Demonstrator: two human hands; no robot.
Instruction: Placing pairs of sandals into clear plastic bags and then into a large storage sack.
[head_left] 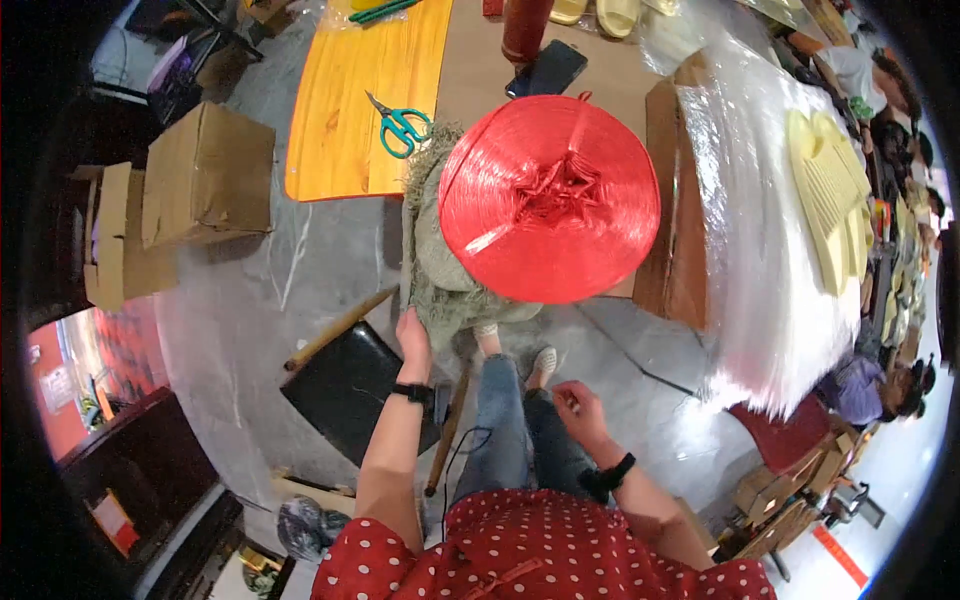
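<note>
A big roll of shiny red plastic twine (550, 200) sits at the table's near edge, its crumpled core facing up. Beneath and left of it, a frayed grey-green woven sack (436, 270) hangs over the edge. My left hand (413, 338) is at the sack's lower left side, fingers closed on its edge; the fingertips are partly hidden. My right hand (580, 412) is held above my leg, apart from the table, its fingers curled in with nothing visible in them. Scissors with teal handles (402, 132) lie on the yellow wooden tabletop (350, 110), left of the roll.
A black phone (548, 70) lies beyond the roll, beside a dark red cylinder (525, 28). At right, clear plastic bags (765, 230) bear pale yellow slippers (828, 195). A cardboard box (210, 175) stands at left. A black-seated chair (350, 390) is by my left arm.
</note>
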